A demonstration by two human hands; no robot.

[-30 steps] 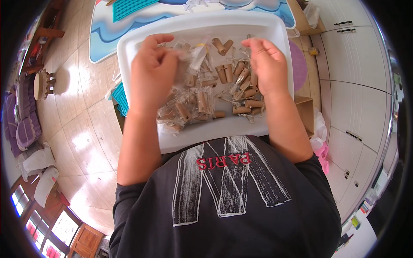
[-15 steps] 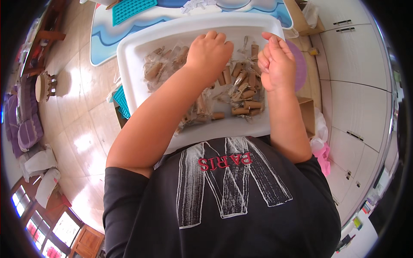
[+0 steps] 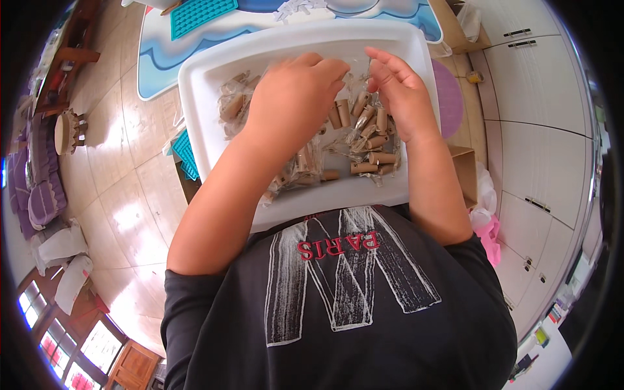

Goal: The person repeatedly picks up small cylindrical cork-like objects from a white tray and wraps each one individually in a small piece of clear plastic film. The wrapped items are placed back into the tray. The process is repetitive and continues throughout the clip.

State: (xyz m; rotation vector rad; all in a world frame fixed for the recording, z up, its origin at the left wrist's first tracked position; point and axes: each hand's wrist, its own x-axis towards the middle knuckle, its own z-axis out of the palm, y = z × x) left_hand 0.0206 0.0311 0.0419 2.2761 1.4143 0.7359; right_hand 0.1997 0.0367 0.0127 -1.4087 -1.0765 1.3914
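Observation:
In front of me is a white plastic tub (image 3: pixel 195 140) holding many small brown cylinders (image 3: pixel 381 158), several of them in clear crinkled plastic wrap. Over the tub's middle, my left hand (image 3: pixel 296 97) is bent with its fingers drawn together toward the right; it is slightly blurred, and anything in its fingertips is hidden. Facing it from the right, my right hand (image 3: pixel 404 91) has its fingers stretched out and the thumb apart from them, with nothing visible held. Wrapped cylinders (image 3: pixel 232 107) lie left of my left hand, partly covered by it.
Beyond the tub, a blue-and-white patterned table (image 3: pixel 156 71) carries a teal grid tray (image 3: pixel 201 14) and white paper scraps (image 3: pixel 299 8). A purple round object (image 3: pixel 448 97) and a cardboard box (image 3: pixel 464 172) stand right of the tub. White cabinets (image 3: pixel 539 84) line the right side.
My left hand has turned and come slightly nearer to me. My right hand has moved left toward it, and its curled fingers have straightened.

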